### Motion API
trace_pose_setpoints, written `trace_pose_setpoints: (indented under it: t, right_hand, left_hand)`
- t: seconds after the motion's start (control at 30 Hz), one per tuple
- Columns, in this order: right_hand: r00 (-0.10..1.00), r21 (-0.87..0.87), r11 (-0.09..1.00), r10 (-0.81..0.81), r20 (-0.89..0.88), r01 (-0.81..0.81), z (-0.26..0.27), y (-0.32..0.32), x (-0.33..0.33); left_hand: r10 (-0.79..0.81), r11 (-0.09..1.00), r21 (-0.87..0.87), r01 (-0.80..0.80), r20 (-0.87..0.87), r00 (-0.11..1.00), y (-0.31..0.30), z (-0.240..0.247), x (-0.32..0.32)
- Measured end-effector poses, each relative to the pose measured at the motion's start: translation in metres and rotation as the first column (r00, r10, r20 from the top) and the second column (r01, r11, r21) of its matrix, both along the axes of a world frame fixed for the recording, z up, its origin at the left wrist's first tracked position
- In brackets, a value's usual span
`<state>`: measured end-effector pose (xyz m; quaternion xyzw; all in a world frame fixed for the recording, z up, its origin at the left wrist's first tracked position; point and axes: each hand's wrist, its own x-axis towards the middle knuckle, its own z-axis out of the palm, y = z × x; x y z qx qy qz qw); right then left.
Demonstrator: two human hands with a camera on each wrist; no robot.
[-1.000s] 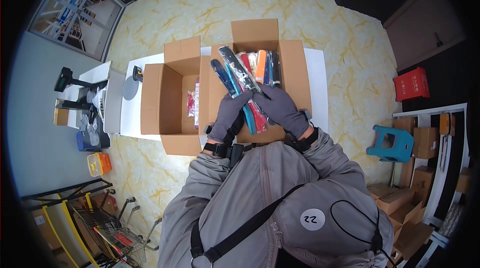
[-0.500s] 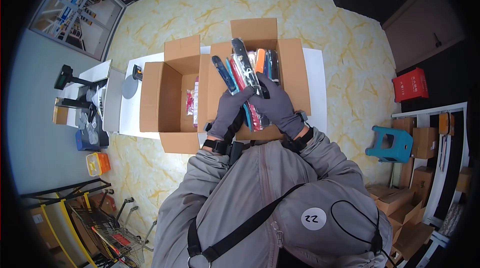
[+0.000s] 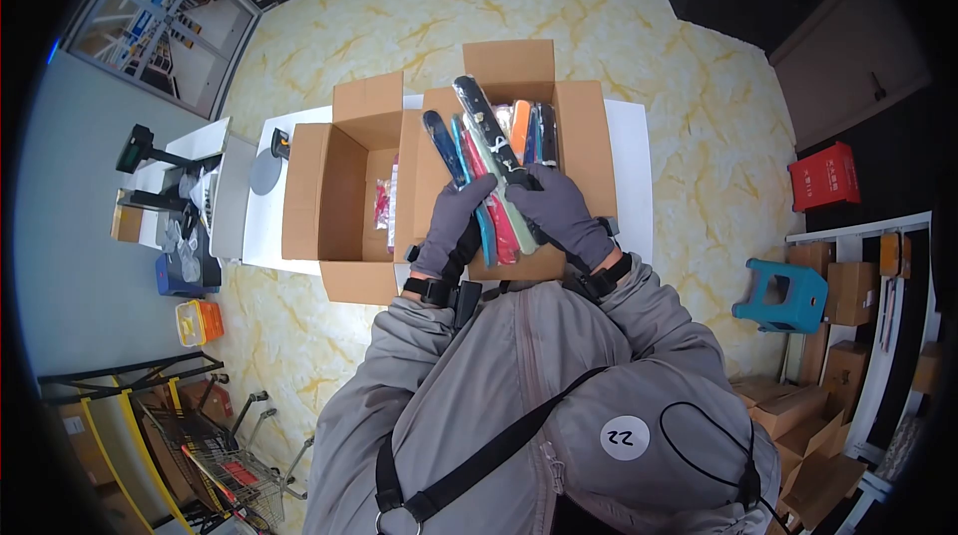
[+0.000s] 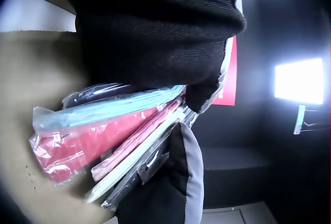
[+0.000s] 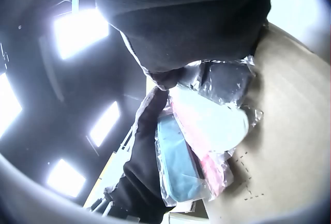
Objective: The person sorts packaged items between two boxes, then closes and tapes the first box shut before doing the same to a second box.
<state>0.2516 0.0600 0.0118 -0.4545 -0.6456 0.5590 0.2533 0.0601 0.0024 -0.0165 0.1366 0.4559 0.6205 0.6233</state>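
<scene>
Over the right cardboard box, both gloved hands hold a spread of slim plastic-wrapped packets. My left hand grips the left side of the spread, with its thumb across the front. That side has a navy packet, a light blue packet and a red packet. Beside them lies a pale green packet. My right hand holds a black packet with a white marking, at its lower part. The wrapped lower ends fan out in both wrist views; the palms hide the middles.
More wrapped packets, including an orange one, stand in the right box behind the hands. A second open box on the left holds a few small packages. Both boxes stand on a white table. A scanner lies at left.
The black packet has swung from leaning left toward upright, then slightly back left. The pale green packet now shows beside it. The hands have drawn slightly apart.
</scene>
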Motion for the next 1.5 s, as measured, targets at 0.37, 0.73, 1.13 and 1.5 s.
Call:
trace_pose_setpoints:
  t: [0.37, 0.73, 1.13, 1.5]
  right_hand:
    - [0.999, 0.249, 0.968, 0.039, 0.025, -0.044, -0.027, 0.003, -0.004]
    - [0.999, 0.138, 0.99, 0.039, -0.036, -0.033, -0.011, -0.001, -0.004]
    - [0.866, 0.441, 0.875, -0.367, 0.339, 0.199, -0.001, 0.01, 0.009]
    - [0.761, 0.567, 0.815, -0.291, 0.58, -0.121, 0.009, 0.004, 0.002]
  left_hand:
    - [0.061, 0.998, -0.012, -0.063, -0.091, 0.994, 0.003, -0.01, 0.002]
    - [0.04, 0.999, 0.018, -0.037, -0.15, 0.988, -0.001, 0.005, 0.01]
    - [-0.006, 1.0, 0.002, 0.007, -0.102, 0.995, -0.006, 0.014, 0.01]
    - [-0.006, 1.0, 0.019, 0.007, -0.09, 0.996, -0.005, 0.013, 0.009]
